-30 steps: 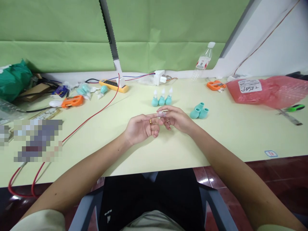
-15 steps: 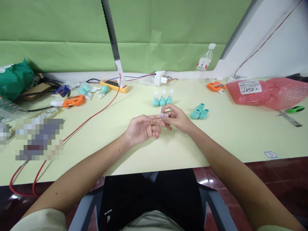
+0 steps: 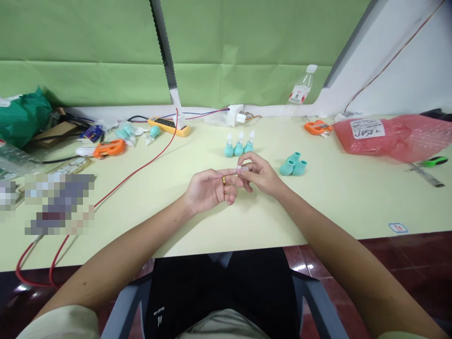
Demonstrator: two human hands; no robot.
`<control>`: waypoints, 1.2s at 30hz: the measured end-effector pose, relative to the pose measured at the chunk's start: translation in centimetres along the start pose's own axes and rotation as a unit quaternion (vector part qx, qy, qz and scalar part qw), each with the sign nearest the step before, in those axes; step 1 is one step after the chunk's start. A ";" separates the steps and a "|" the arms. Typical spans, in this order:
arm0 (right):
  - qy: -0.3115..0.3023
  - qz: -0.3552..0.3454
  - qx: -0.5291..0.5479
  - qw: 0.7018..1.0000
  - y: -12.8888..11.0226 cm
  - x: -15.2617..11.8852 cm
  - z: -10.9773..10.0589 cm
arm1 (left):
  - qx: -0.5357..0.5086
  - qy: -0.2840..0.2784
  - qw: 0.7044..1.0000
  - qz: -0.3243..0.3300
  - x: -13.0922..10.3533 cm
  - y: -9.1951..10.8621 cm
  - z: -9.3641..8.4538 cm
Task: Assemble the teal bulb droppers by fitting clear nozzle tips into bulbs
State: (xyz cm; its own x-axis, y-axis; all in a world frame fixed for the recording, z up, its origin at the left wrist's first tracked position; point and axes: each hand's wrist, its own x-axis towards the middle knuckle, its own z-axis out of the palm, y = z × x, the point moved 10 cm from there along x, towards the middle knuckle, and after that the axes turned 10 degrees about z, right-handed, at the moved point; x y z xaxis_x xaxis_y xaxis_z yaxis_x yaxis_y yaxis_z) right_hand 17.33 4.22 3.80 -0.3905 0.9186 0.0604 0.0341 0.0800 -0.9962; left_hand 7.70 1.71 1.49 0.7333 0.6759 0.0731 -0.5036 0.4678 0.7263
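My left hand (image 3: 211, 190) lies palm up above the table, its index finger stretched out and the other fingers loosely bent. A gold ring sits on one of its fingers. Around or against the tip of that index finger is a small translucent strip (image 3: 241, 168), too small to identify further. My right hand (image 3: 260, 175) pinches this strip between thumb and fingers, partly covering it. Just beyond both hands, several teal bulbs (image 3: 238, 149) with white nozzles stand in a row. To the right, teal bulbs with open necks (image 3: 294, 167) are grouped together.
Along the back are a yellow power strip (image 3: 168, 126), a clear bottle (image 3: 300, 92) and orange tools (image 3: 318, 127). A red plastic package (image 3: 395, 136) lies right, beside a green-handled tool (image 3: 434, 161). Bags and clutter fill the left, where a red cable (image 3: 136, 168) crosses the table.
The translucent strip has shifted slightly at the fingertip, and my right fingers have adjusted their pinch a little. Both hands otherwise stay in place.
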 end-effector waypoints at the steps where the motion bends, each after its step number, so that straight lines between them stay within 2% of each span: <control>1: -0.001 -0.002 0.000 1.000 -0.1 0.0 0.0 | -0.001 -0.001 1.000 0.001 0.0 0.0 0.1; 9: 0.006 -0.007 -0.012 1.000 -0.3 -0.1 0.0 | 0.026 0.001 1.000 0.009 0.0 0.1 -0.1; 18: 0.005 0.005 0.003 1.000 0.1 0.1 -0.1 | -0.014 -0.024 1.000 0.005 0.0 0.1 0.5; 36: -0.009 0.004 0.008 1.000 0.1 0.2 0.1 | 0.011 -0.032 0.999 0.013 0.0 0.2 0.5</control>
State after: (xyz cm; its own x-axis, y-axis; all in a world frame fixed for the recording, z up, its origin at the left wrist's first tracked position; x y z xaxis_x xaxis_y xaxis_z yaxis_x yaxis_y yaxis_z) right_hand 17.15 4.32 3.65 -0.4075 0.9117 0.0520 0.0224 0.0669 -0.9975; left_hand 7.83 1.58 1.97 0.7477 0.6501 0.1350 -0.5135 0.4372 0.7384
